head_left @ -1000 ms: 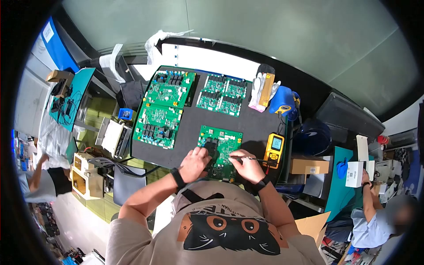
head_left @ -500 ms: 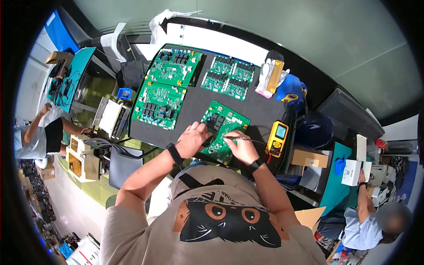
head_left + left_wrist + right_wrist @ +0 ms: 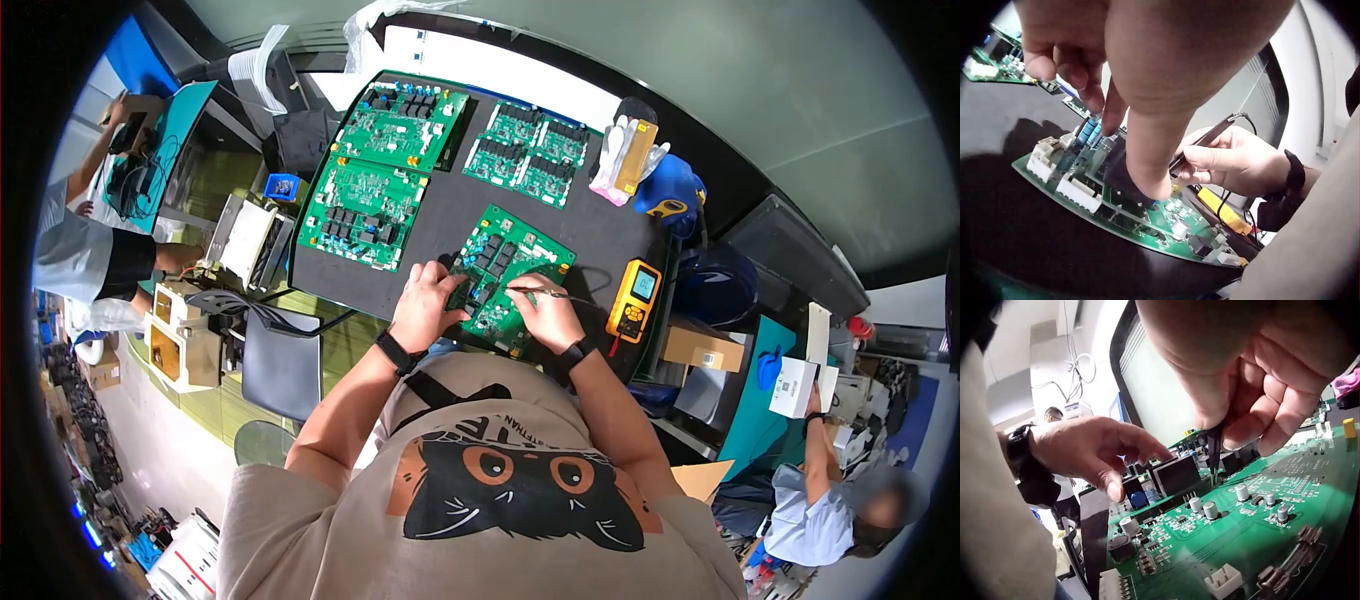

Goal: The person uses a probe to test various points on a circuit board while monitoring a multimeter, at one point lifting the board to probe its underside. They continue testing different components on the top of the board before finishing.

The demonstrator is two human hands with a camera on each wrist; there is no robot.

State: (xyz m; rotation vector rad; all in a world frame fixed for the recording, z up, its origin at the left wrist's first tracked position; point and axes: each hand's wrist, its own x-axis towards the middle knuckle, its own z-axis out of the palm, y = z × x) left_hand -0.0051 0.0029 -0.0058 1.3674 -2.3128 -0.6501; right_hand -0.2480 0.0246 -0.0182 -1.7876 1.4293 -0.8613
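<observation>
**Probe on the near circuit board**

We see the green circuit board (image 3: 505, 280) lying tilted on the black mat (image 3: 440, 225), at the mat's near edge just in front of the person. Our left hand (image 3: 428, 300) rests on the board's left side, fingers spread and fairly straight, the fingertips (image 3: 1154, 184) pressing down among the dark components and blue capacitors. Our right hand (image 3: 548, 315) sits on the board's right side, fingers curled and pinching a thin dark probe (image 3: 545, 292) like a pen; in the right wrist view its tip (image 3: 1214, 453) comes down to the board surface just beside a black block component and a row of small silver capacitors. A lead runs from the probe toward the yellow multimeter (image 3: 636, 300), which lies just right of the board at the mat's edge.

Beyond the board, at the mat's far side, lie two larger green boards (image 3: 385, 170) to the left and a panel of four smaller boards (image 3: 530, 152) to the right. Right of that panel, white gloves (image 3: 615, 160) and a blue object (image 3: 668, 185) rest near the mat's corner. A second person (image 3: 830, 490) sits well to the right of the mat, holding a white box (image 3: 795, 388).
</observation>
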